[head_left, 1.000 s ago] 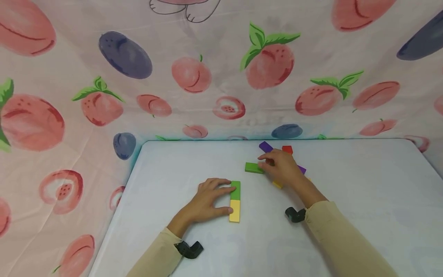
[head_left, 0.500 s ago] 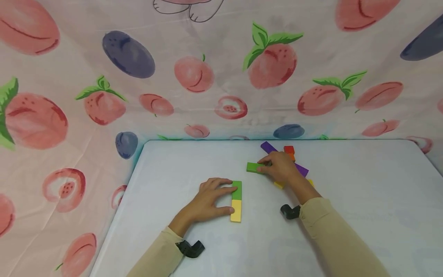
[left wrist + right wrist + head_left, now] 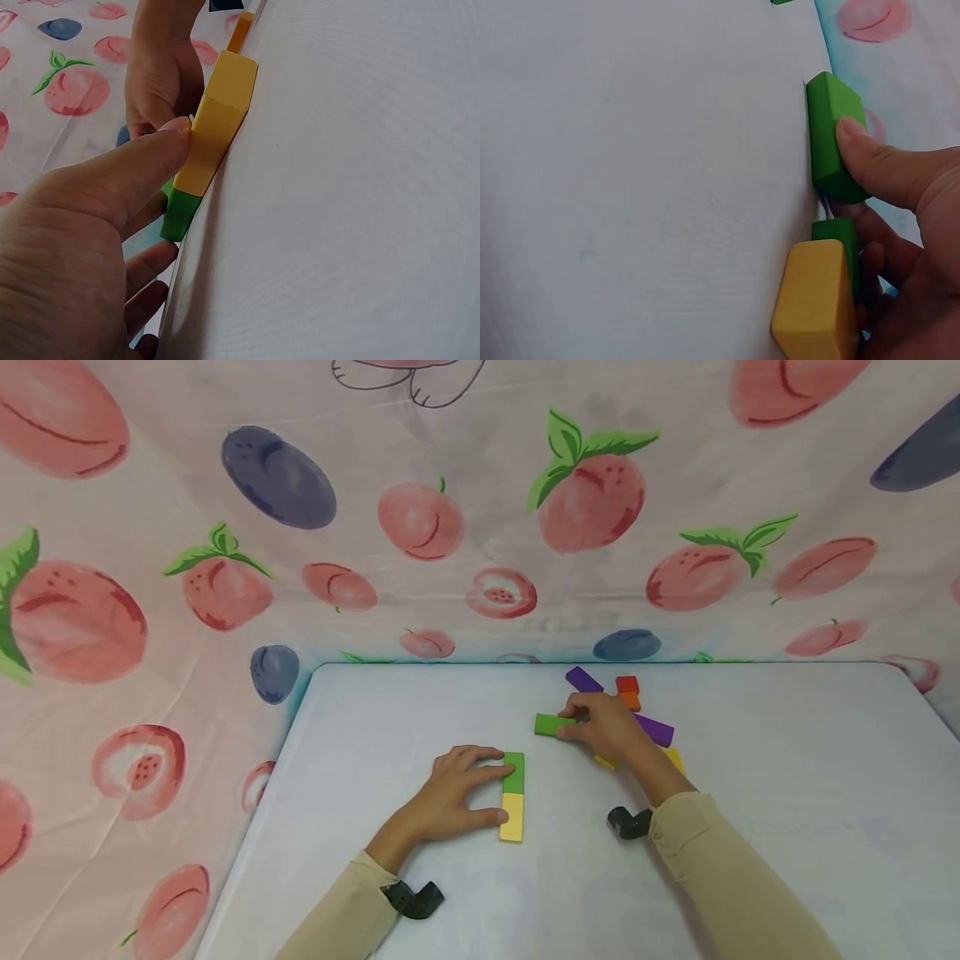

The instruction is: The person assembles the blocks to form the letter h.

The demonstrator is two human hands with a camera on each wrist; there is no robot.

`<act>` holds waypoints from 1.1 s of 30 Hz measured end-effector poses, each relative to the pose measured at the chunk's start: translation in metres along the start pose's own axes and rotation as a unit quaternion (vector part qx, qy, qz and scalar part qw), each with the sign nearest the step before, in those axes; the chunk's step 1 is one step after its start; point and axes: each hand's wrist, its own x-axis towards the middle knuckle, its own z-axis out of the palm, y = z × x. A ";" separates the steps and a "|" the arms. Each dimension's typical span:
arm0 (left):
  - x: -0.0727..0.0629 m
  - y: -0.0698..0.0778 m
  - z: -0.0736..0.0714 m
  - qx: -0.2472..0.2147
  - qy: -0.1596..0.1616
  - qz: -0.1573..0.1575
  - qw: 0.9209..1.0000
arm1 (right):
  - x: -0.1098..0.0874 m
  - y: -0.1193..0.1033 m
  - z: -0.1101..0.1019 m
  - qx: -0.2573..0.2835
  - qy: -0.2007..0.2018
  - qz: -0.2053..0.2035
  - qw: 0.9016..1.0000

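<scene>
A green block [image 3: 514, 781] and a yellow block [image 3: 512, 827] lie end to end in a line on the white table. My left hand [image 3: 450, 797] rests beside them, its thumb against the yellow block and its index finger on the green one. In the left wrist view, the thumb [image 3: 161, 150] lies along the side of the yellow block [image 3: 214, 135]. Farther back, my right hand [image 3: 611, 727] pinches another green block [image 3: 551, 725] by its right end. The right wrist view shows the thumb on this green block [image 3: 832, 135], with the fingertips partly hidden behind it.
Around my right hand lie a purple block [image 3: 583, 679], a red block [image 3: 627, 684], an orange block [image 3: 630, 701], another purple block [image 3: 656, 730] and yellow pieces, partly covered by the hand. A fruit-print cloth [image 3: 337, 468] stands behind the white table [image 3: 787, 760].
My right hand has come down onto the right end of the rear green block and pinches it. More of the purple and yellow blocks shows. The left hand stays on its row.
</scene>
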 end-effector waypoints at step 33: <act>0.000 0.001 -0.002 0.007 0.002 0.004 1.000 | -0.010 -0.027 0.019 0.128 0.031 0.022 0.991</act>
